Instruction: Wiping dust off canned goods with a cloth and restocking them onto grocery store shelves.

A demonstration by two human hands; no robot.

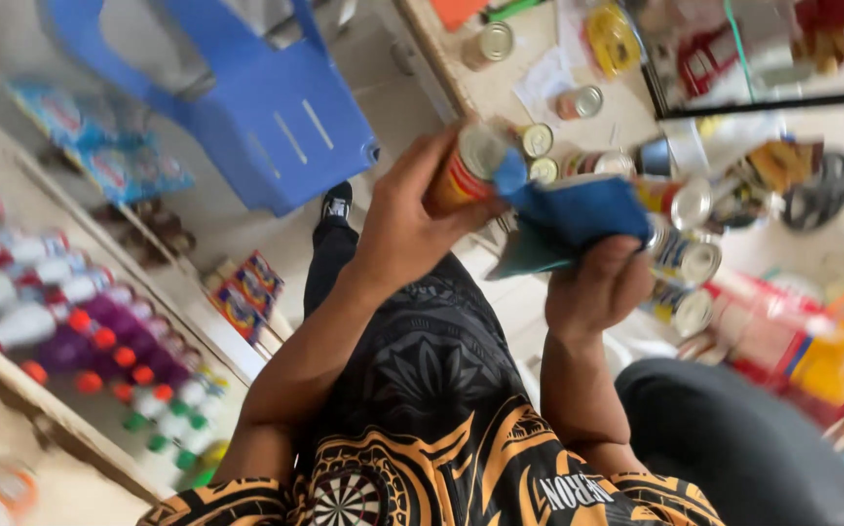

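Observation:
My left hand (404, 222) grips a tin can (464, 173) with a red and yellow label and a silver lid, holding it tilted in front of my chest. My right hand (599, 284) is closed on a blue cloth (578, 212), which is pressed against the lid end of that can. Just behind my hands, several more tin cans (683, 259) lie and stand on a light counter (500, 93).
A blue plastic chair (266, 107) stands on the floor ahead. At left, shelves (13, 380) carry rows of bottles with red and green caps (110, 356). Coloured packets (246, 292) sit low by the shelf. A glass case (763, 58) and bright packages (831, 360) are at right.

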